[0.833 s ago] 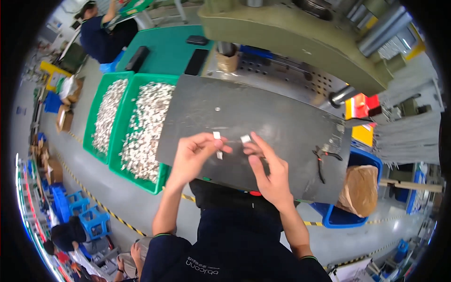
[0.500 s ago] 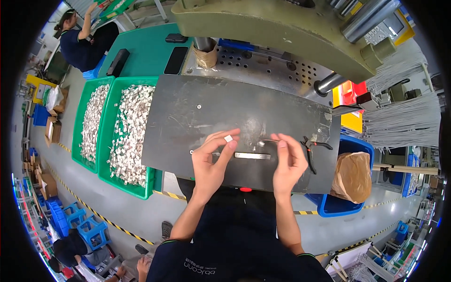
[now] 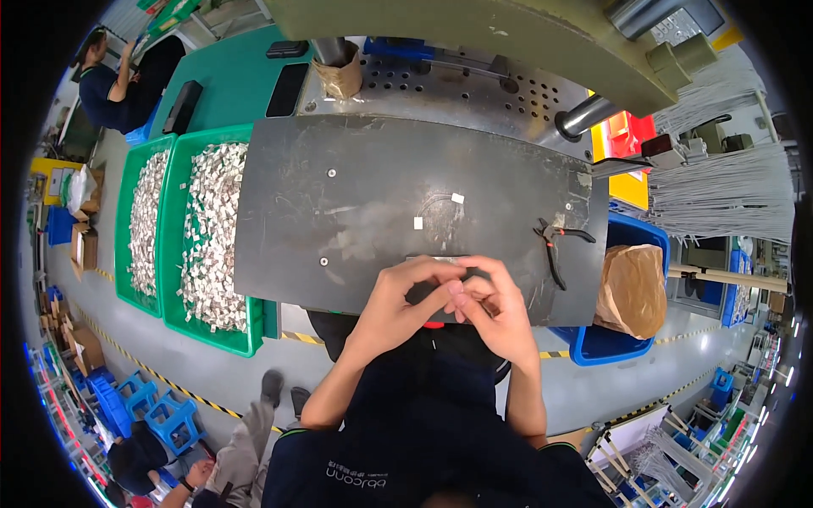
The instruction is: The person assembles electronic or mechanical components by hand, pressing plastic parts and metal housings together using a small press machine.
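My left hand (image 3: 396, 306) and my right hand (image 3: 501, 315) meet over the front edge of a dark metal plate (image 3: 296, 203). Their fingertips are pinched together, and whatever they hold is hidden behind the fingers. Just beyond the fingers lies a thin metal bar (image 3: 421, 258), mostly covered by my hands. Farther up the plate are two small white square pieces, one white piece (image 3: 417, 223) left of the other white piece (image 3: 457, 198). Black-and-red pliers (image 3: 551, 241) rest with handles parted to the right of my right hand.
Two green bins, a near bin (image 3: 251, 326) and a far-left bin (image 3: 124, 229), hold many small white pieces. A green-painted press (image 3: 474, 42) overhangs the back. At right stands a blue bin (image 3: 584, 351) with a brown paper bag (image 3: 633, 292). Another person (image 3: 106, 89) sits far left.
My hands have come together and moved nearer to me. Two white pieces now lie on the plate; before, my left fingers pinched one. The whole view has shifted slightly.
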`<state>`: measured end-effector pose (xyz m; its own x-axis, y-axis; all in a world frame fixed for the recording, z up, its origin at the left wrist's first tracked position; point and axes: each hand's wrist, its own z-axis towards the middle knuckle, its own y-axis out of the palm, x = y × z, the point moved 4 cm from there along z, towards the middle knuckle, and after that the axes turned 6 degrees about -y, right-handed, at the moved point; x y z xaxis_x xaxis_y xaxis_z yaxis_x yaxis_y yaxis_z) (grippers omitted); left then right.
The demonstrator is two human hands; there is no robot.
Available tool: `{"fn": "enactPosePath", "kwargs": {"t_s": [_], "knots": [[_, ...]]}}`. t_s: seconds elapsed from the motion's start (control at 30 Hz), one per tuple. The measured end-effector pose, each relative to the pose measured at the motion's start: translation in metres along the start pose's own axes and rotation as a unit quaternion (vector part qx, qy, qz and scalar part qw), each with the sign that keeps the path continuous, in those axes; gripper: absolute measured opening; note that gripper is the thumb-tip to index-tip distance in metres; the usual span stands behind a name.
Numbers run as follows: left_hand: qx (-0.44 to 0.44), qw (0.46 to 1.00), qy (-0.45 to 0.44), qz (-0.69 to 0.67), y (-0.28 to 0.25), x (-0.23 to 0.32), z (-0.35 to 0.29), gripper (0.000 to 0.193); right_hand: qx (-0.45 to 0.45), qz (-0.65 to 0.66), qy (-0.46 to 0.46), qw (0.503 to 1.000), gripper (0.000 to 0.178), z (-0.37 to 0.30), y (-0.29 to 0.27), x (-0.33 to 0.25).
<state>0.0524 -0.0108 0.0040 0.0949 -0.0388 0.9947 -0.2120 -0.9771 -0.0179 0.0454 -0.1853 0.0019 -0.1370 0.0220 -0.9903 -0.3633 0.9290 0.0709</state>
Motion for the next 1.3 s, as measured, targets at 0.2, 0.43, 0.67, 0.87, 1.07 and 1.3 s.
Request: {"fn": "enactPosePath", "kwargs": {"t_s": [0.2, 0.43, 0.67, 0.87, 1.07, 1.3], "knots": [[-0.007, 0.995, -0.093, -0.031, 0.0, -0.008, -0.006, 0.013, 0.031, -0.13, -0.061, 0.989, 0.041, 0.0, 0.003, -0.008], [0.081, 0.995, -0.036, 0.052, -0.006, 0.008, -0.019, 0.011, 0.069, -0.217, -0.122, 0.966, 0.01, -0.003, 0.0, -0.01], [0.111, 0.993, -0.025, 0.04, -0.009, 0.009, -0.021, 0.011, -0.016, -0.031, -0.077, 0.996, 0.006, -0.016, 0.018, 0.003], [0.049, 0.994, -0.064, 0.071, -0.017, 0.01, -0.022, 0.018, 0.052, 0.014, -0.081, 0.995, 0.019, -0.018, 0.018, 0.016], [0.044, 0.991, -0.065, 0.107, -0.024, 0.005, -0.015, 0.021, 0.032, 0.104, -0.016, 0.994, 0.016, -0.012, 0.015, 0.034], [0.138, 0.933, 0.109, 0.313, -0.03, -0.025, 0.001, 0.018, 0.139, 0.093, 0.012, 0.986, 0.012, -0.003, 0.012, 0.039]]}}
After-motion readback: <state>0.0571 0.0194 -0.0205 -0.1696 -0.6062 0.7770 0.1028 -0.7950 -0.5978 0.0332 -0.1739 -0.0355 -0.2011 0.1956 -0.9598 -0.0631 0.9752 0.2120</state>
